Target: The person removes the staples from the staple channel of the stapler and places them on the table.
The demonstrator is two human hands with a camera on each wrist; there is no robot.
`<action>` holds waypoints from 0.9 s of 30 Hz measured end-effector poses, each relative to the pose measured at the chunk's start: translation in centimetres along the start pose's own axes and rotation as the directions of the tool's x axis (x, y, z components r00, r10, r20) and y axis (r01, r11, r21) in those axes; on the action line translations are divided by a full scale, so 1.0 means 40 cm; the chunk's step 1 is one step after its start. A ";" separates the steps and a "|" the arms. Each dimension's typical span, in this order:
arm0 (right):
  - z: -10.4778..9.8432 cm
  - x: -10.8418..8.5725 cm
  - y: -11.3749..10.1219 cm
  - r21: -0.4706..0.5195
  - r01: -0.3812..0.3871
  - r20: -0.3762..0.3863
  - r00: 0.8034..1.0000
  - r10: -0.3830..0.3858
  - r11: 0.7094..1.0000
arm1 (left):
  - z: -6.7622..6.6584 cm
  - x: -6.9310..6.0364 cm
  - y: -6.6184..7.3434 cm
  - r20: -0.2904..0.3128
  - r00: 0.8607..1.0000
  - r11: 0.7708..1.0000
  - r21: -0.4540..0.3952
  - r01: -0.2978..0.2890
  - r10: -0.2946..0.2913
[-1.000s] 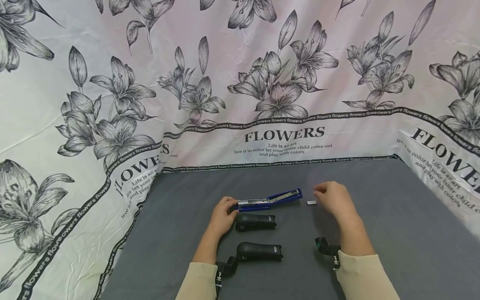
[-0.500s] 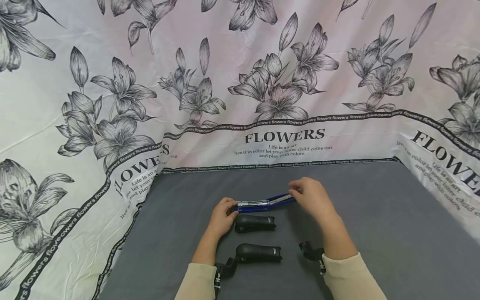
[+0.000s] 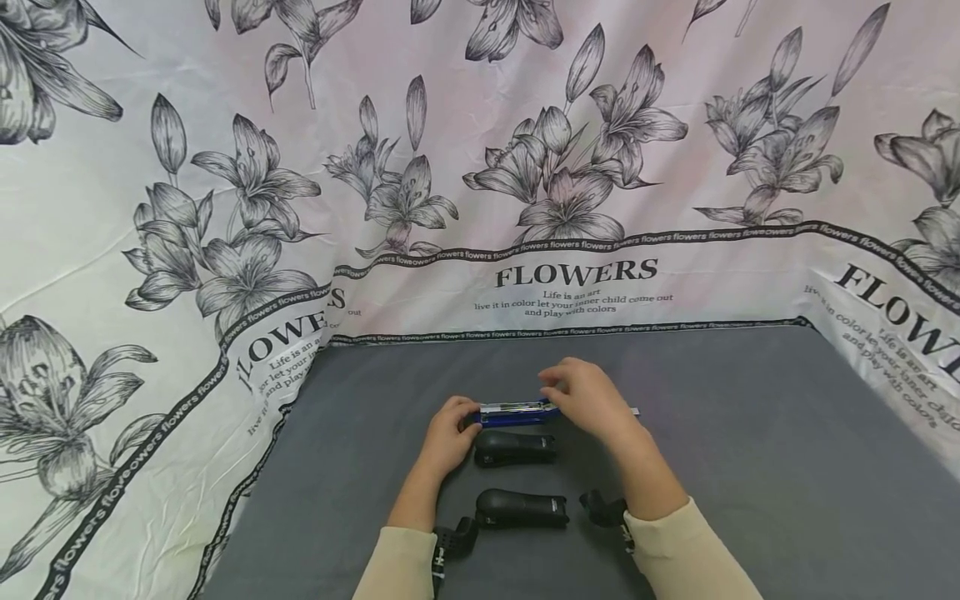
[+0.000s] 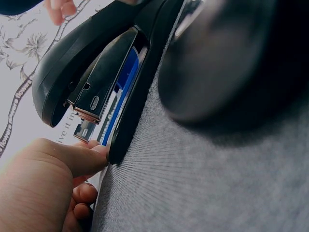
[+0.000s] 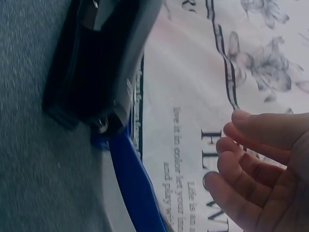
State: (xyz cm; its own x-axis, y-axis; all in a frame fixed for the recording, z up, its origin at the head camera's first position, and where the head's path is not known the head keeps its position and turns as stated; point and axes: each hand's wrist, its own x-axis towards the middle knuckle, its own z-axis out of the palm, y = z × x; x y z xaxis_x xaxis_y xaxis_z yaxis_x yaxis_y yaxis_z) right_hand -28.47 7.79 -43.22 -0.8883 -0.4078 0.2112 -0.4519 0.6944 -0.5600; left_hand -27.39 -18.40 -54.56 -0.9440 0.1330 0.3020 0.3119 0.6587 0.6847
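Observation:
An opened-out blue stapler [image 3: 514, 421] lies on the grey cloth, its metal part uppermost. At its left end the left hand [image 3: 442, 437] pinches it with thumb and fingers; in the left wrist view that hand [image 4: 43, 179] is partly beyond a black stapler [image 4: 63, 72]. The right hand [image 3: 592, 402] is over the blue stapler's right part and hides it. Seen from the right wrist, the hand [image 5: 260, 179] has loosely bent fingers, nothing visible between them, apart from the blue arm [image 5: 135, 183]. A small pale piece [image 3: 635, 411] shows behind the right wrist.
One black stapler [image 3: 514, 448] lies just in front of the blue one, another [image 3: 522, 509] nearer the person. A flower-printed cloth [image 3: 570, 292] hangs behind and beside the grey surface [image 3: 750, 433].
The right hand has moved left, from beyond the small pale piece to over the blue stapler, now covering its right part. The left hand has kept its hold on the left end.

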 end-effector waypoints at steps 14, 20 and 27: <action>0.101 0.031 -0.024 0.018 0.103 0.260 0.960 -0.104 0.995 | 0.000 0.003 0.003 0.018 0.999 0.999 -0.021 0.028 -0.027; 0.144 0.034 -0.016 -0.014 0.104 0.289 0.952 -0.096 0.994 | 0.000 0.004 0.002 0.015 1.000 1.000 -0.018 0.024 -0.024; 0.178 0.040 -0.017 -0.032 0.070 0.262 0.963 -0.059 0.997 | -0.001 0.006 -0.005 0.020 0.999 1.000 -0.009 0.029 -0.029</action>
State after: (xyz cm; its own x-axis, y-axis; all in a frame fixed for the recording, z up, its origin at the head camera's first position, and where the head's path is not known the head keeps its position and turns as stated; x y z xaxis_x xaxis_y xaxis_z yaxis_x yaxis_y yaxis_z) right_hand -29.02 2.45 -48.20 -0.8077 -0.5891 0.0263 -0.5150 0.6830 -0.5180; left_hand -27.67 -18.52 -54.58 -0.9545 0.1292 0.2688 0.2856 0.6552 0.6993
